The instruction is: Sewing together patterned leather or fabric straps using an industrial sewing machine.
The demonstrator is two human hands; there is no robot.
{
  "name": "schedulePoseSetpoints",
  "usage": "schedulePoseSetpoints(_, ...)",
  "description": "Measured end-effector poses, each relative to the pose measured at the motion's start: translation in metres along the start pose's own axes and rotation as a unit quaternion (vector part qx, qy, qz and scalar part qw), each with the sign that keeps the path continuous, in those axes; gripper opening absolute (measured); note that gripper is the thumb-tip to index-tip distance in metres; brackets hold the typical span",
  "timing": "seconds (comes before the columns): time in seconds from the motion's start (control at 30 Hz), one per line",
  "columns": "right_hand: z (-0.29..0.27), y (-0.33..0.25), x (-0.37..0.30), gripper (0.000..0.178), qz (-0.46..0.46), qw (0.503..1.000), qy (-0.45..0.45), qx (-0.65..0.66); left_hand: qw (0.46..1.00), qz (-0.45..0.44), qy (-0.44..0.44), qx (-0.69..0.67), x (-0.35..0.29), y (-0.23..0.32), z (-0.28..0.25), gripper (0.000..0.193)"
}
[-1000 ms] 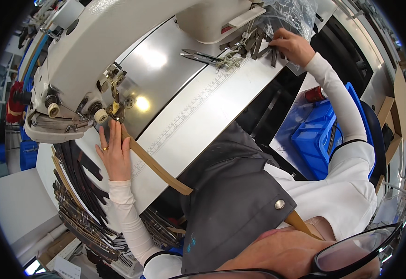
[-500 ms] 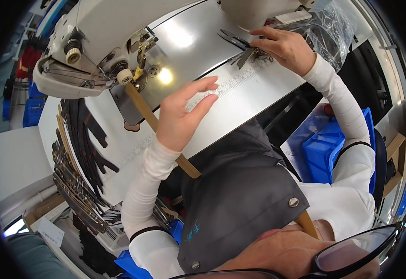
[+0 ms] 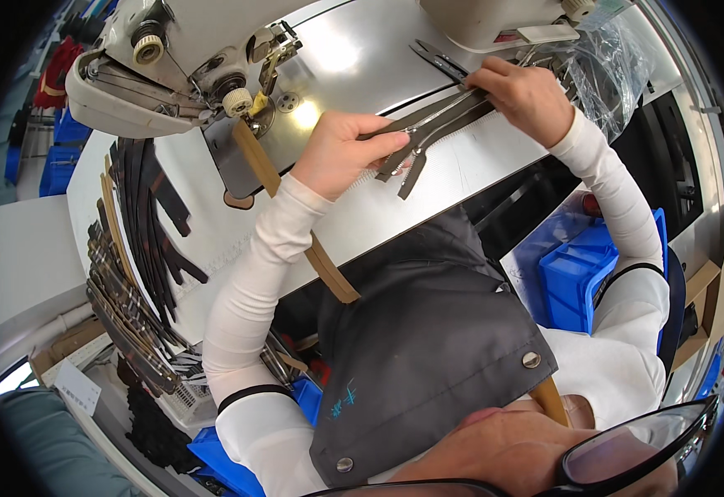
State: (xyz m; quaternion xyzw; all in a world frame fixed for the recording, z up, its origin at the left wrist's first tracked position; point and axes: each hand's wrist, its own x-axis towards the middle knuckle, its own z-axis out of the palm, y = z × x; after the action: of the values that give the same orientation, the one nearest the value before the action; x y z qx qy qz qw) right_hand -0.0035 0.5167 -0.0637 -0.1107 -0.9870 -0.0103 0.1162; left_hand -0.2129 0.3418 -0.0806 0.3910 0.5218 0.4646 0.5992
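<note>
Dark grey zippers (image 3: pixel 440 126) with metal teeth stretch between my two hands above the table. My left hand (image 3: pixel 333 153) pinches one zipper between thumb and fingers near its left end, where loose ends hang down. At the other end my right hand (image 3: pixel 532 101) has its fingers closed on the zippers. Black thread snips (image 3: pixel 438 60) lie just beyond my right hand. A tan strip (image 3: pixel 329 269) runs from under the sewing machine's needle area (image 3: pixel 254 124), beneath my left forearm, to the table's front edge and hangs over it.
The sewing machine head (image 3: pixel 154 74) stands at upper left. Dark strips (image 3: pixel 142 215) and plaid strips (image 3: pixel 121 282) lie on the table's left side. Clear plastic (image 3: pixel 615 74) is at the back right. A blue bin (image 3: pixel 577 277) sits by my right arm.
My right hand has picked zippers up from the table and drawn them leftward. My left hand, open before, has moved toward them and closed on one.
</note>
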Motion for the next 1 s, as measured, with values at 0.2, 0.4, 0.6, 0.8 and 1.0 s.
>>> schedulePoseSetpoints(0.2,0.006,0.003,-0.014,0.035,0.020,0.994,0.088,0.054,0.999,-0.023,0.031,0.024,-0.008,-0.004,-0.012,0.023)
schedulePoseSetpoints(0.4,0.003,-0.023,0.010,0.037,0.008,0.981,0.163,0.109,0.993,-0.017,-0.001,0.116,-0.007,0.006,-0.009,0.026)
schedulePoseSetpoints(0.6,0.000,-0.042,0.027,0.038,-0.021,0.954,0.170,0.245,0.996,0.059,0.013,0.061,-0.012,0.004,0.005,0.029)
schedulePoseSetpoints(0.8,-0.008,-0.040,-0.004,0.040,0.037,0.990,0.074,0.115,0.998,-0.009,0.022,-0.058,-0.040,0.025,0.014,0.029)
schedulePoseSetpoints(1.0,0.016,-0.025,-0.050,0.021,0.017,0.998,-0.011,0.066,0.994,-0.028,0.010,-0.104,-0.078,0.024,0.022,0.032)
